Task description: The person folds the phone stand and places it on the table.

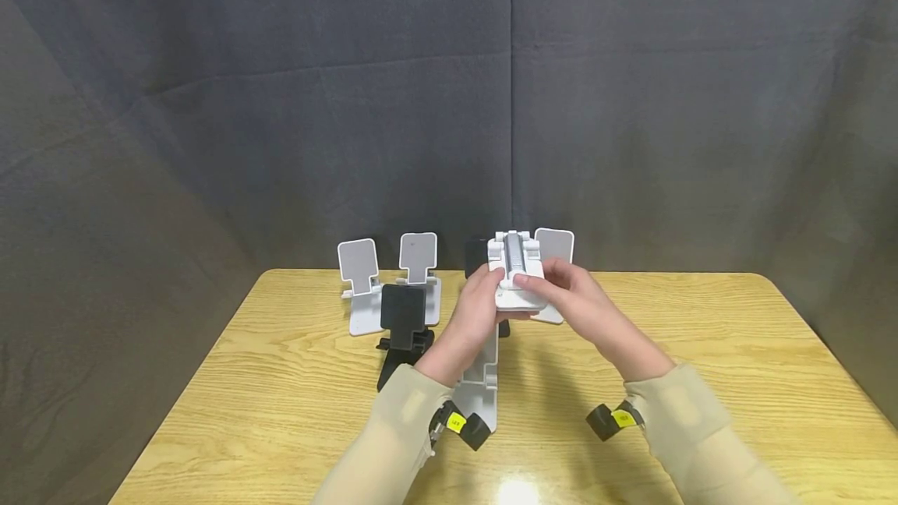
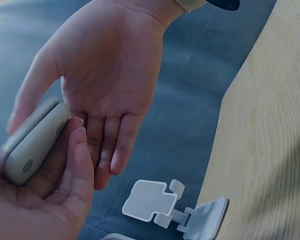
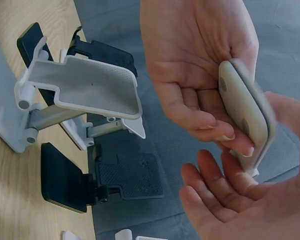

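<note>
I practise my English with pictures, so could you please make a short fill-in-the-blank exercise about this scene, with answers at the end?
The left hand holds a folded stand whose main colour is ____.
In the head view, the nearer black stand is to the ____ of the folded stand.
The grey curtain hangs ____ the table.
The black device at the right sleeve has a ____ label.
Missing words: white; left; behind; yellow.

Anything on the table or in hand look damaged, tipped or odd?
Nothing stands out as damaged or tipped. The white plastic stand in the left hand, the right hand touching it, is folded, unlike an opened black plastic stand and a white-framed grey stand on the wooden table.
</note>
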Motion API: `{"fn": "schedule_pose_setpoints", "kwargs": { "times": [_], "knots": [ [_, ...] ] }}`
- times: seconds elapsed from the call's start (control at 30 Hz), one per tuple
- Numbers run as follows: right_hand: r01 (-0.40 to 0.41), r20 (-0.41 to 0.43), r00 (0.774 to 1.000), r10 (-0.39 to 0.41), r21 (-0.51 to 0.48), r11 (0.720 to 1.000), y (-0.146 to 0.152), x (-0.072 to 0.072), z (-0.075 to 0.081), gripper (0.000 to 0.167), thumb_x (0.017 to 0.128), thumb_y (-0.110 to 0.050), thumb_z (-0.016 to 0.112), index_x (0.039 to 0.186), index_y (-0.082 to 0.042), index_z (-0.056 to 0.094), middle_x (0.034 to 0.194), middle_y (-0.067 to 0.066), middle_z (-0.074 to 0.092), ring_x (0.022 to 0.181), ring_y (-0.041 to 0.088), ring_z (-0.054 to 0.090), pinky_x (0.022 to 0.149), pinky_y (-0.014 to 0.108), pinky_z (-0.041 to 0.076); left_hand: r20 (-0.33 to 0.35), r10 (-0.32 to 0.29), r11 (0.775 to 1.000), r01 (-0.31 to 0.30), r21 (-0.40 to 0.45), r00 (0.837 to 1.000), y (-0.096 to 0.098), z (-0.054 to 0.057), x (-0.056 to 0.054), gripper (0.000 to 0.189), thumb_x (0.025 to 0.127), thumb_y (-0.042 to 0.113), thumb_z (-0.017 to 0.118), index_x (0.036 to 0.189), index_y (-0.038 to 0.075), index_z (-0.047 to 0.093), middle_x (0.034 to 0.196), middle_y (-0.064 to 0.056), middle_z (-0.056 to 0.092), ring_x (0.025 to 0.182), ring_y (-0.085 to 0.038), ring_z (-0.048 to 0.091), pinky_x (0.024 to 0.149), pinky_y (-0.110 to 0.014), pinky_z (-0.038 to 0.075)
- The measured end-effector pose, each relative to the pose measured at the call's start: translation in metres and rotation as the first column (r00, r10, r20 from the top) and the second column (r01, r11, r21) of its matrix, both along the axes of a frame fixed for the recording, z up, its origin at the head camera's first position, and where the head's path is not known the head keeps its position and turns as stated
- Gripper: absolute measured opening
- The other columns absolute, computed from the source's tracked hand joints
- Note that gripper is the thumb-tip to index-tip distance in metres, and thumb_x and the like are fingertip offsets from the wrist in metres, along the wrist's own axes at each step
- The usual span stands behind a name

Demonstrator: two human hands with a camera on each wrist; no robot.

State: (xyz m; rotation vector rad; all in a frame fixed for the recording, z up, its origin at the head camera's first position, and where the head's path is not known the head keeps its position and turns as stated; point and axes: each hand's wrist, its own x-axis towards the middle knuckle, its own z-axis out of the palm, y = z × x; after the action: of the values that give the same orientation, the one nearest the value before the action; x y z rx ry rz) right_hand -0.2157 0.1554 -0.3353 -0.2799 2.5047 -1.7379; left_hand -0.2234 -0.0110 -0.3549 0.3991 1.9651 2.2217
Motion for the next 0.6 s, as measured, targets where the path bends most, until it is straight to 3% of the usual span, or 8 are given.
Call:
{"fn": "schedule_pose_setpoints", "kwargs": {
  "times": [0.23,0.4,0.6],
  "knots": [
    [-0.028,0.014,0.999,0.029,-0.074,0.997,0.0010,-0.0017,-0.0067,0.054,0.100,-0.032,0.064,0.134,0.008,0.053,0.120,0.016,0.065,0.102,0.020,0.063,0.091,0.032,0.049,-0.036,0.016,0.999,-0.017,-0.045,0.999,-0.0006,-0.0047,-0.0013,0.036,0.111,0.016,0.031,0.134,-0.006,0.048,0.110,-0.020,0.069,0.092,-0.025,0.071,0.082,-0.034,0.057],
    [0.007,0.040,0.999,0.000,-0.188,0.982,0.0009,-0.0034,-0.0081,0.049,0.099,-0.025,0.065,0.132,0.008,0.051,0.118,0.015,0.066,0.099,0.018,0.066,0.087,0.029,0.051,-0.062,0.069,0.994,-0.074,-0.081,0.996,-0.0007,-0.0047,-0.0023,0.033,0.111,0.021,0.040,0.127,-0.003,0.055,0.101,-0.013,0.070,0.082,-0.018,0.068,0.075,-0.032,0.058],
    [0.038,0.014,0.999,-0.036,-0.296,0.954,0.0006,-0.0047,-0.0077,0.044,0.098,-0.017,0.067,0.130,0.008,0.049,0.116,0.015,0.068,0.097,0.016,0.068,0.083,0.027,0.054,-0.099,0.148,0.975,-0.162,-0.150,0.984,-0.0001,-0.0012,-0.0053,0.029,0.107,0.027,0.053,0.118,0.002,0.064,0.089,-0.007,0.072,0.072,-0.015,0.066,0.070,-0.030,0.058]
  ]
}}
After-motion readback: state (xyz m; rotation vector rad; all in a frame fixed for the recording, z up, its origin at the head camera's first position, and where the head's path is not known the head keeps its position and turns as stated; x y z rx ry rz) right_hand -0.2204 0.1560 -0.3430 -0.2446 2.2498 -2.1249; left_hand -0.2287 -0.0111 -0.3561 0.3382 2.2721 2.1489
